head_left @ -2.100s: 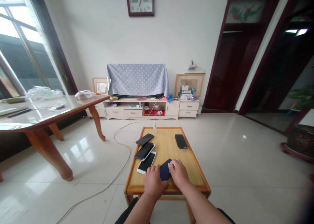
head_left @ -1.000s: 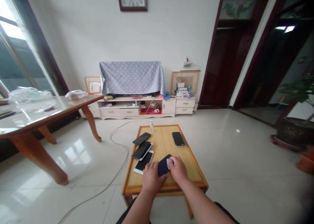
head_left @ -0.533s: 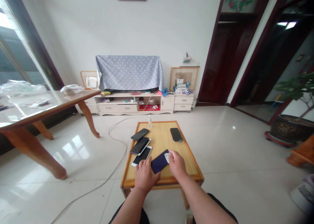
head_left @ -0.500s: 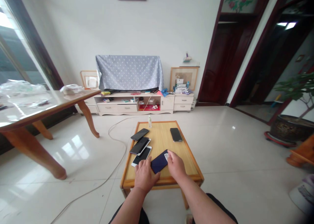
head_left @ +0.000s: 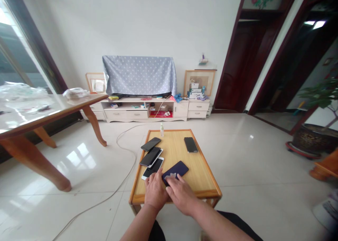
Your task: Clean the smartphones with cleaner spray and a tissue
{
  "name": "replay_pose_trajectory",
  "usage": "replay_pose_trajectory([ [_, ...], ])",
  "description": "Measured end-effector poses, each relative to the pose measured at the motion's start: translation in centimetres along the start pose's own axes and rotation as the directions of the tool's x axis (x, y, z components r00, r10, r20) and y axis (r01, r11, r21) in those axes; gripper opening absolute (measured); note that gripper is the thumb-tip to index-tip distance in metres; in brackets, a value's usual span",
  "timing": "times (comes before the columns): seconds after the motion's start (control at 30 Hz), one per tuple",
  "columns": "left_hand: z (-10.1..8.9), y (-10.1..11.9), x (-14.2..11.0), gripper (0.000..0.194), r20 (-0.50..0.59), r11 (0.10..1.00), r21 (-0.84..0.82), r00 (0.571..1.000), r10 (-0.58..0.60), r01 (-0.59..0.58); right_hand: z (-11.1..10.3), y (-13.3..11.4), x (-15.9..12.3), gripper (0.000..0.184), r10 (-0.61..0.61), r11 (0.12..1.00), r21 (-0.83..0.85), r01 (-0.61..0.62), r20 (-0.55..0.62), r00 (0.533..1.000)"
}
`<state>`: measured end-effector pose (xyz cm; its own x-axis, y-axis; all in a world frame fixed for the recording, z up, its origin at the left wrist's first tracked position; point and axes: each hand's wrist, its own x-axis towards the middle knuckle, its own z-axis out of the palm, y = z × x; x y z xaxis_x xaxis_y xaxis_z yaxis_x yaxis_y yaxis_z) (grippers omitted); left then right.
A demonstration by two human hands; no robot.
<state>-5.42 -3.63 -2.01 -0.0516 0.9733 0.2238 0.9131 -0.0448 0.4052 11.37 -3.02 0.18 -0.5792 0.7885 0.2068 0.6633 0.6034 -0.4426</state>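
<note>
A dark blue smartphone point(head_left: 178, 168) lies on the small wooden table point(head_left: 174, 142), its near-left end partly covered by my hands. My left hand point(head_left: 155, 191) grips that left end, the fingers bent over its edge. My right hand point(head_left: 182, 195) presses a crumpled white tissue point(head_left: 171, 176) onto the phone's surface, close to my left hand. Just beyond my left fingers is a white-framed phone point(head_left: 153, 167). Dark phones point(head_left: 150, 157) overlap it, with another black phone point(head_left: 150, 144) farther back.
A black phone point(head_left: 190, 144) lies at the table's right side. A small clear spray bottle point(head_left: 162, 130) stands at the far edge. A cable point(head_left: 121, 177) runs over the floor to the left, below a larger table point(head_left: 89, 102). A low white cabinet point(head_left: 126, 116) stands along the wall.
My right hand has slid with the tissue from the phone's right end to its left end, beside my left hand. The left hand stays nearly in place.
</note>
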Motion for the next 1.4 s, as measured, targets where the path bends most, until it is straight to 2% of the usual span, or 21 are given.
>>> replay_pose_trajectory([
  [0.07,0.1,0.0,0.1,0.072,0.001,1.0,0.007,1.0,-0.003,0.003,-0.3,0.5,0.1,0.048,-0.019,1.0,0.013,0.019,0.038,0.999],
  [0.23,0.1,0.4,0.2,0.08,-0.036,1.0,0.006,0.999,-0.001,0.001,-1.2,3.0,1.4,0.052,0.241,0.966,-0.083,-0.243,-0.037,0.97],
  [0.3,0.2,0.3,0.2,0.077,-0.041,1.0,0.009,0.999,-0.007,0.008,-0.9,2.3,1.5,0.052,0.211,0.975,-0.057,-0.213,-0.045,0.977],
  [0.4,0.2,0.2,0.3,0.068,-0.03,1.0,0.006,0.999,0.011,-0.011,-0.1,0.1,1.3,0.056,0.042,0.998,0.057,-0.041,-0.017,0.999],
  [0.47,0.1,0.2,0.3,0.066,-0.015,1.0,0.001,1.0,0.02,-0.02,0.3,-0.6,1.3,0.057,-0.024,0.993,0.119,0.024,0.002,1.0],
  [0.5,0.1,0.2,0.3,0.067,-0.016,1.0,-0.002,1.0,0.01,-0.01,0.4,-0.5,1.4,0.057,-0.013,0.992,0.126,0.013,0.0,1.0],
  [0.67,-0.3,0.6,0.3,0.078,-0.029,0.999,-0.023,0.999,-0.034,0.033,0.7,1.0,2.7,0.054,0.211,0.976,0.069,-0.205,-0.097,0.973],
  [0.8,0.0,0.2,0.4,0.065,-0.004,1.0,-0.008,1.0,-0.01,0.01,1.5,-0.3,2.9,0.053,0.066,0.994,0.09,-0.06,-0.07,0.995],
  [0.87,0.1,0.1,0.4,0.067,-0.009,1.0,-0.01,1.0,-0.016,0.016,1.6,-0.4,3.1,0.051,0.034,0.995,0.097,-0.027,-0.071,0.997],
  [0.97,0.0,0.3,0.5,0.084,-0.032,0.999,-0.036,0.999,-0.038,0.037,0.7,1.6,4.1,0.044,0.167,0.985,0.053,-0.161,-0.117,0.979],
  [1.03,-0.2,0.6,0.5,0.092,-0.036,0.998,-0.048,0.999,-0.03,0.028,-0.1,3.6,4.7,0.043,0.276,0.961,0.021,-0.276,-0.167,0.947],
  [1.13,-0.3,0.8,0.4,0.091,-0.047,0.999,-0.044,0.999,-0.022,0.02,-0.5,4.7,4.8,0.044,0.34,0.938,0.001,-0.347,-0.214,0.916],
  [1.23,0.0,0.5,0.4,0.083,-0.051,0.999,-0.031,0.998,-0.033,0.032,0.3,2.5,3.7,0.044,0.261,0.964,-0.003,-0.266,-0.183,0.948],
  [1.33,0.1,0.3,0.3,0.071,-0.031,1.0,-0.025,0.999,-0.02,0.019,0.8,-0.2,2.3,0.044,0.056,0.996,0.072,-0.05,-0.093,0.994],
  [1.4,-0.1,0.5,0.3,0.072,-0.008,1.0,-0.023,1.0,-0.01,0.01,0.5,-0.4,1.8,0.043,0.011,0.995,0.102,-0.003,-0.075,0.997],
])
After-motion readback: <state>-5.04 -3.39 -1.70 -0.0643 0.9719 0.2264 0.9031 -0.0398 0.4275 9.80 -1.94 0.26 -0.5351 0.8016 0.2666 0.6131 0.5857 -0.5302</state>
